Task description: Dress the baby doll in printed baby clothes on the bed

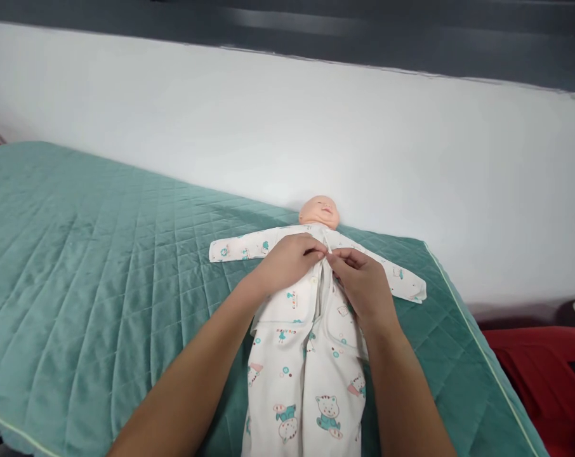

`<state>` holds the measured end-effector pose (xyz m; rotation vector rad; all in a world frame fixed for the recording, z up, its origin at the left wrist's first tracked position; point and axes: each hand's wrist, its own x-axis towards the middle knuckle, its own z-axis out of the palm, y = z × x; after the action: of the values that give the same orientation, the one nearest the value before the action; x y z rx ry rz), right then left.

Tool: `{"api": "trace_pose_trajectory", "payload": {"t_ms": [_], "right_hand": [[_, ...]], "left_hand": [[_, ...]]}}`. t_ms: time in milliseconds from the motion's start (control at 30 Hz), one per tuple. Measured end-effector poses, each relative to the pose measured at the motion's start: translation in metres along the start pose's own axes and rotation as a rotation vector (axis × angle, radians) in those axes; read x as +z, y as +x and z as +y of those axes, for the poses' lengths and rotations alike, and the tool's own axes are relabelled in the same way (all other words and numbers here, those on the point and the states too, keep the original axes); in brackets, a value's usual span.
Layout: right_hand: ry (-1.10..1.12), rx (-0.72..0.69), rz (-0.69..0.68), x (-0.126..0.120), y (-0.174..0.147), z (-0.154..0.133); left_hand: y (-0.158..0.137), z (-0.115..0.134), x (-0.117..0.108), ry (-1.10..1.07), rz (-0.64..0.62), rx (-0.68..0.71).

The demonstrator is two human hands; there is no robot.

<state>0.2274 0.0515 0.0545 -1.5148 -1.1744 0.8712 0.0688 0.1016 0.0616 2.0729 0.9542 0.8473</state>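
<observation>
A baby doll [320,211] lies on its back, dressed in a white printed baby jacket [287,303] and matching baby pants [328,393]. Its sleeves stretch out to both sides. At the chest, my left hand [294,257] pinches one front edge of the jacket. My right hand [361,279] pinches the opposite edge, with the fingertips of both hands nearly touching. Below my hands the jacket front hangs apart in a narrow gap, and a small button [313,279] shows on the left side. Whatever fastener lies between my fingertips is hidden.
A green quilted cover [125,285] lies under the doll, its piped edge [478,336] running down the right. Behind it rises a white wall [268,120] with a dark band [287,32] above. A red object [544,374] stands at the lower right.
</observation>
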Motion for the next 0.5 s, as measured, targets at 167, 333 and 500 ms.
{"api": "trace_pose_trajectory", "payload": {"t_ms": [167,333,500], "right_hand": [[0.108,0.081,-0.036,-0.004,0.002,0.005],[0.233,0.103,-0.095,-0.009,0.003,0.008],[0.224,0.092,-0.159,-0.012,0.002,0.008]], "left_hand": [[0.0,-0.002,0.0,-0.272,0.034,-0.087],[0.001,0.001,0.003,-0.29,0.027,-0.072],[0.001,-0.001,0.004,-0.317,0.049,-0.08]]}}
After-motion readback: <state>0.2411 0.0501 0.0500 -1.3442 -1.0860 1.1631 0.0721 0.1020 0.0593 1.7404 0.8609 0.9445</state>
